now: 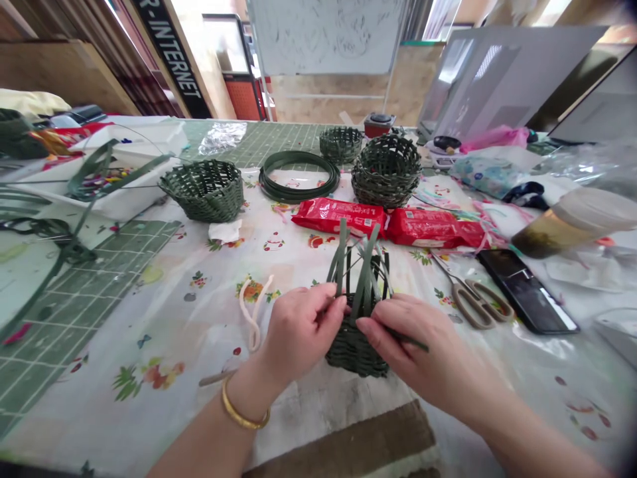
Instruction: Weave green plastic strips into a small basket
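A small dark green woven basket (355, 352) stands upright in front of me, with several flat strips (368, 265) sticking up from its rim. My left hand (306, 328) is closed at the rim's left side, thumb and forefinger pinched against the weave; its fingertips are partly hidden behind the strips. At the front right of the rim, my right hand (415, 342) is closed around a thin green weaving strip (411, 342), whose end pokes out past the fingers. A gold bangle (241, 411) circles my left wrist.
Scissors (478, 302) and a phone (527, 291) lie to the right. Two red packets (341, 216) sit behind the basket, before a coil of green strip (298, 176) and finished baskets (385, 169). A cream cord (253, 315) lies left; a plastic cup (572, 222) tilts far right.
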Tool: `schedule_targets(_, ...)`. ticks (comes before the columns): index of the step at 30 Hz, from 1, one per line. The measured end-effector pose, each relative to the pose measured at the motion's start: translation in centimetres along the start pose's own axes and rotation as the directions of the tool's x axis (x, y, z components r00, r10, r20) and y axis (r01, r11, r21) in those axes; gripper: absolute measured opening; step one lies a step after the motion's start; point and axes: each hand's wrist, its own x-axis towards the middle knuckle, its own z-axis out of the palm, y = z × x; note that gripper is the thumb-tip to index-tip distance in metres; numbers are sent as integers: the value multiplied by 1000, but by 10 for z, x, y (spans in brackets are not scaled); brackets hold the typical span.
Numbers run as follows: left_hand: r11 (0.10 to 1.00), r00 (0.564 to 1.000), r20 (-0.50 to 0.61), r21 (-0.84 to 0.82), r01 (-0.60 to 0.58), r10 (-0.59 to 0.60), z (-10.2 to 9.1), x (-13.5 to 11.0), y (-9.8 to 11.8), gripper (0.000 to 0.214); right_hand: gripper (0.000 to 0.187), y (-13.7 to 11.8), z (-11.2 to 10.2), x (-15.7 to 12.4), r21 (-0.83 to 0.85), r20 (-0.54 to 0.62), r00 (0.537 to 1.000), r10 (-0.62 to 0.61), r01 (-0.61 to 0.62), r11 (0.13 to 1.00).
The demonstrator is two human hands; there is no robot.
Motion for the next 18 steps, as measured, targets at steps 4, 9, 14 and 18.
schedule_targets(4,981,986,-15,-106,164,-167,8,2,-17,33,34,18,16,3,77,92,995,-49,42,996)
schedule_targets(9,951,943,320,-252,180,-93,-4,2,-28,36,38,37,37,10,374,53,993,110,-122,919)
schedule_targets(14,991,752,657,-57,121,-54,-20,-6,-15,123,37,46,50,9,494,-25,984,177,-142,858)
schedule_targets(18,984,785,606,-20,177,-129,-10,-7,-11,107,37,57,53,7,534,-77,979,190,-121,837)
